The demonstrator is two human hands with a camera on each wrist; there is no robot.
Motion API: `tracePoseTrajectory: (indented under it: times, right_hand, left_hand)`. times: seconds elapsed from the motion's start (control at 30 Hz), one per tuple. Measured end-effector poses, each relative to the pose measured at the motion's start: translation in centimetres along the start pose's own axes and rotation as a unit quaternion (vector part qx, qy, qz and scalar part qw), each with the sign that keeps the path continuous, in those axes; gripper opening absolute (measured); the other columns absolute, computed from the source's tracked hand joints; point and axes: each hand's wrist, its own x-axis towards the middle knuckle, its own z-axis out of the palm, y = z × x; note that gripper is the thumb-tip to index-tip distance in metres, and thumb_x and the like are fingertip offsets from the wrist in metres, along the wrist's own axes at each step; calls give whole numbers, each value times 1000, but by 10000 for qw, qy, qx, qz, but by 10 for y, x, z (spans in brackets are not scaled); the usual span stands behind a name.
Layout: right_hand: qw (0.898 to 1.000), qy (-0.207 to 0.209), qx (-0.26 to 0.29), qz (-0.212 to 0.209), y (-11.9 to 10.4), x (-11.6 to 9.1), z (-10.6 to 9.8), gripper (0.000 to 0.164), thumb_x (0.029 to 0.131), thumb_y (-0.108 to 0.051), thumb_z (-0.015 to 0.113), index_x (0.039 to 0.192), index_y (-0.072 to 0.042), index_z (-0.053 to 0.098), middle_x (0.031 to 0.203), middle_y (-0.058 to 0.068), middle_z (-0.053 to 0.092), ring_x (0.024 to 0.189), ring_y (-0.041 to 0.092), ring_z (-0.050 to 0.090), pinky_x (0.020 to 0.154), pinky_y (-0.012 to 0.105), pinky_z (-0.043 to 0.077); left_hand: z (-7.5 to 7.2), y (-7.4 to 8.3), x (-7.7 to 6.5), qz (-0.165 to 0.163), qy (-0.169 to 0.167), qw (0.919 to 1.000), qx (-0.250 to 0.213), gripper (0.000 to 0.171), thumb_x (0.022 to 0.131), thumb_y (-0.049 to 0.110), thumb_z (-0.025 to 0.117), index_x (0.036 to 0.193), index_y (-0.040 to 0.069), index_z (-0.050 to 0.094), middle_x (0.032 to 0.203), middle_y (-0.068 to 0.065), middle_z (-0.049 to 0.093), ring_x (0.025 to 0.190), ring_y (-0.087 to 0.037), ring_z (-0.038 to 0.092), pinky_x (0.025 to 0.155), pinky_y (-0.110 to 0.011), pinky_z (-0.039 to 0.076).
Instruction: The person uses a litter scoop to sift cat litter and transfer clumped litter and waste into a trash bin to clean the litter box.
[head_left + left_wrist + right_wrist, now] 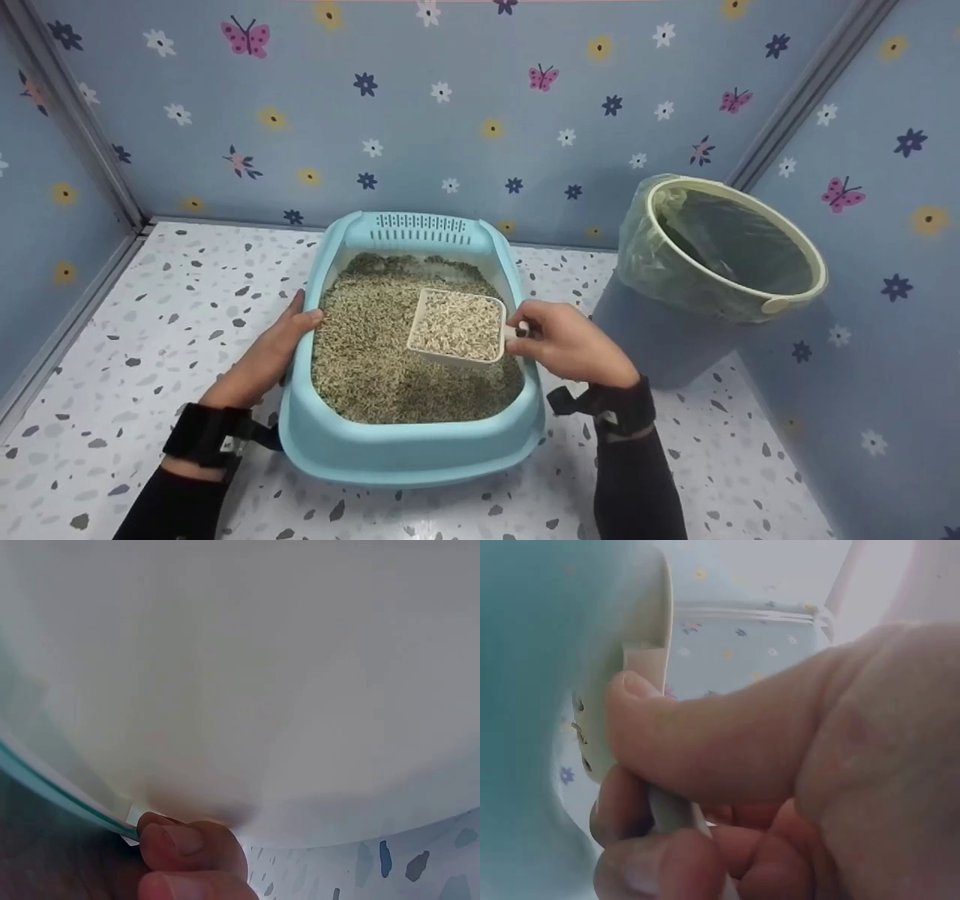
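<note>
A light-blue litter box (412,454) stands on the floor, with tan pellet litter (360,352) spread across its inside. My left hand (262,349) grips the box's left side, thumb on the rim; the left wrist view has curled fingers (191,847) under the edge, by the pale outer wall (262,690). Over the right half of the litter is a cream litter scoop (450,359), heaped with lighter pellets (459,324). My right hand (570,341) holds its short handle near the right rim. In the right wrist view, thumb and fingers wrap the scoop's handle (671,810).
To the right stands a grey-blue bin (652,337) with a cream ring (750,289) and a translucent green liner bag (645,255) folded over its top. Flower-printed wall panels (450,112) close off the back and both sides. The floor (135,390) is white with speckles.
</note>
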Motion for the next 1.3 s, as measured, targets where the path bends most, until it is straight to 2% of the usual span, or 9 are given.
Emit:
tracePoseTrajectory:
  times: [0.13,0.23,0.43,0.63,0.83,0.97,1.13,1.3]
  right_hand:
    - [9999,44,-51,82,4,-5,-1,12,99,-15,84,108,-13,77,84,-6,67,73,14,60,65,34,52]
    - [10000,-41,6,49,3,-4,1,12,100,-16,83,109,-12,76,84,-5,67,72,14,59,64,33,52]
    - [9999,-104,-1,55,5,-8,-2,12,100,-16,83,110,-14,77,85,-5,67,73,15,60,65,33,52]
    - [9999,-71,-107,31,3,-4,-1,12,100,-17,83,110,-13,77,85,-5,68,73,14,60,66,34,52]
    - [9999,-126,-78,-10,2,-4,-2,14,100,-19,84,111,-13,77,86,-5,68,75,14,61,67,35,53]
    - [9999,-80,-85,-37,1,-5,-2,13,100,-17,84,111,-13,77,85,-5,67,74,15,60,67,35,52]
    - [9998,-146,-161,25,-1,-4,-2,14,100,-19,83,112,-14,77,87,-6,68,77,15,62,69,35,54]
    - [9998,80,-196,3,-4,-5,-2,10,99,-18,85,106,-15,77,84,-6,67,74,15,61,67,33,53]
  left_hand:
    - [1,-1,-1,-12,-56,10000,-1,90,116,58,39,178,17,-12,183,-21,-16,166,-57,3,126,-82,11]
    - [1,-1,-2,-51,-32,10000,7,91,116,59,39,178,17,-12,184,-22,-15,165,-57,5,126,-82,13]
    - [4,0,-1,-122,-67,9999,20,92,115,60,39,178,16,-13,184,-19,-17,167,-53,-2,128,-80,7]
    - [2,-2,-2,-115,-102,9999,-72,91,115,59,39,178,20,-14,184,-17,-17,168,-51,-1,128,-79,8]
    - [0,-1,-3,-28,-34,10000,-87,90,116,58,39,179,20,-11,185,-19,-14,166,-54,5,128,-79,12]
    - [-2,0,-2,-85,-28,10000,27,92,115,61,39,178,18,-13,184,-19,-16,166,-55,4,127,-80,12]
    - [-3,-1,-3,-78,30,9999,67,91,115,60,38,179,20,-12,184,-23,-13,163,-60,14,124,-81,22]
    - [-3,-2,-3,-105,15,9999,64,92,115,61,38,178,18,-13,184,-21,-16,165,-57,6,126,-81,16]
